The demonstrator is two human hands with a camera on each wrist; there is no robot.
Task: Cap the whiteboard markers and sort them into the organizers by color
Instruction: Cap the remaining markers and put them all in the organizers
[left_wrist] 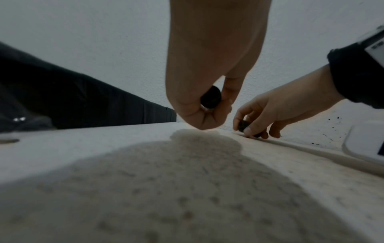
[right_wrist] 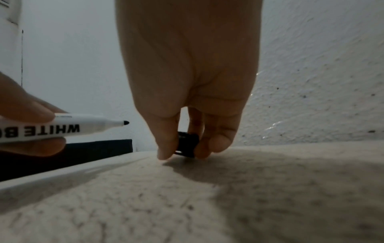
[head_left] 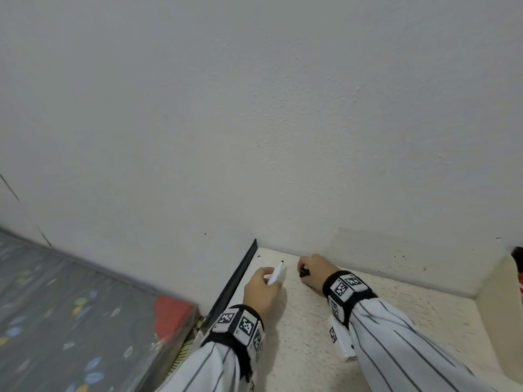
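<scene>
My left hand [head_left: 266,280] grips an uncapped white whiteboard marker [head_left: 276,274], its black tip pointing up and right toward the wall. The right wrist view shows the same marker [right_wrist: 68,127] at the left, printed "WHITE". In the left wrist view the marker's black rear end [left_wrist: 210,97] shows between the fingers of my left hand [left_wrist: 207,113]. My right hand [head_left: 305,272] pinches a small black cap [head_left: 303,275] on the speckled tabletop [head_left: 311,349], close to the wall. That cap [right_wrist: 187,144] sits between thumb and fingers of my right hand [right_wrist: 180,154], touching the surface.
A white tagged box [head_left: 341,339] lies on the table under my right forearm. A black strip [head_left: 235,281] edges the table's left side. Left of it lie a grey patterned mattress [head_left: 56,306] and a red object [head_left: 172,312]. Something red and black [head_left: 518,261] shows at the right edge.
</scene>
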